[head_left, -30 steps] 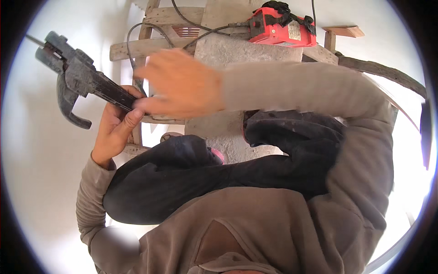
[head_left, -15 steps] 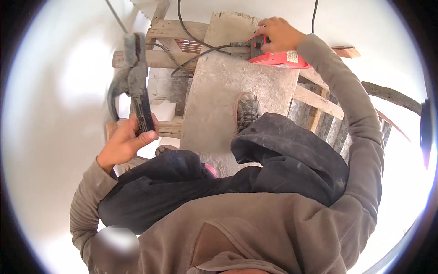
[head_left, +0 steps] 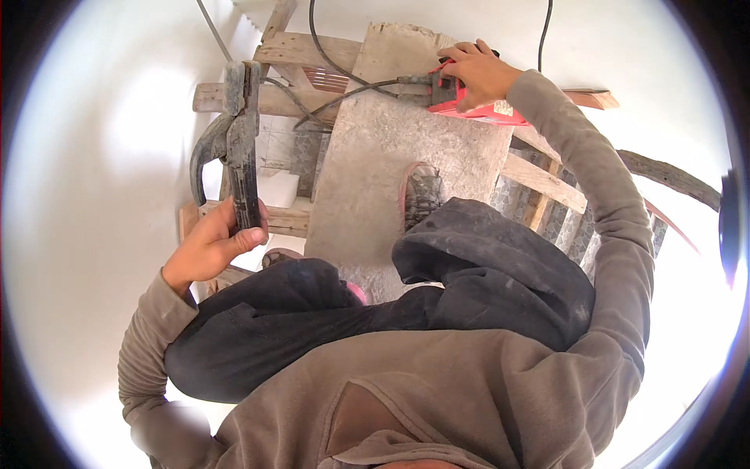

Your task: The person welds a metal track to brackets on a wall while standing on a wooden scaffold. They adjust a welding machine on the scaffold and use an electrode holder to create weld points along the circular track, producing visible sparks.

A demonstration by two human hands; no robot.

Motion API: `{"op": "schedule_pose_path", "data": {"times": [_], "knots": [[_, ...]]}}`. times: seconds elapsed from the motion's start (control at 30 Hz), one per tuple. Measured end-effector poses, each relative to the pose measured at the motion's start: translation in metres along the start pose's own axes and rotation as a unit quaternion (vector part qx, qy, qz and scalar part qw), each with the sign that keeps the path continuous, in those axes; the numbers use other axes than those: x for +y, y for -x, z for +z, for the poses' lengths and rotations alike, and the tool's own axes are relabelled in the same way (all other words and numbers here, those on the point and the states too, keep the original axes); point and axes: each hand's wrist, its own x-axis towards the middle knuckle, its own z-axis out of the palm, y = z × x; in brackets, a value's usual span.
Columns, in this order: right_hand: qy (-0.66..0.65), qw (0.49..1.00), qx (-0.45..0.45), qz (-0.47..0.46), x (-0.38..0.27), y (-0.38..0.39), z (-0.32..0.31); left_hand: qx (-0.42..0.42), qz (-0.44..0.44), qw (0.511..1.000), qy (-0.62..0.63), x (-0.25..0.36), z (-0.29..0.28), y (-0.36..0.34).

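Observation:
My left hand [head_left: 215, 246] is closed round the black handle of a worn electrode holder [head_left: 241, 141], raised upright beside the white wall. From the top of its grey jaw a thin rod [head_left: 212, 30] slants up out of the picture. At the far end of the plank, my right hand [head_left: 482, 76] lies over a red box-shaped machine, probably a welder [head_left: 508, 115], with fingers spread and thumb apart. Part of its black end panel shows under the fingers, and a black cable [head_left: 359, 87] plugs in there.
A dusty wide plank [head_left: 359, 164] carries my shoe [head_left: 423, 195] and the machine. Rough timber bars [head_left: 301, 49] form a frame around it, with patterned tiles [head_left: 547, 199] far below in the gaps. Another black cable [head_left: 544, 35] hangs at the back wall.
The right hand's fingers have spread and its thumb has drawn back from the black end panel. The electrode holder has shifted slightly, still in my left hand.

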Motion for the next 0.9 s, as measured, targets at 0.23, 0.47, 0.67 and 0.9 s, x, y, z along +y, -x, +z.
{"op": "schedule_pose_path", "data": {"times": [0.23, 0.47, 0.67, 0.9], "knots": [[-0.018, 0.999, -0.028, -0.001, -0.001, -0.002, -0.003, -0.004, 0.000, 1.000, -0.026, -0.004, -0.002, 0.002], [-0.022, 0.999, -0.027, -0.005, 0.002, -0.006, 0.004, 0.001, 0.002, 1.000, -0.023, -0.001, -0.001, 0.003], [-0.029, 0.999, -0.034, 0.002, 0.007, -0.008, 0.006, 0.004, 0.005, 0.999, -0.032, -0.002, -0.002, -0.001], [-0.054, 0.983, 0.162, -0.060, -0.006, 0.002, -0.016, 0.037, -0.006, 0.992, -0.122, 0.005, -0.010, 0.008]]}}
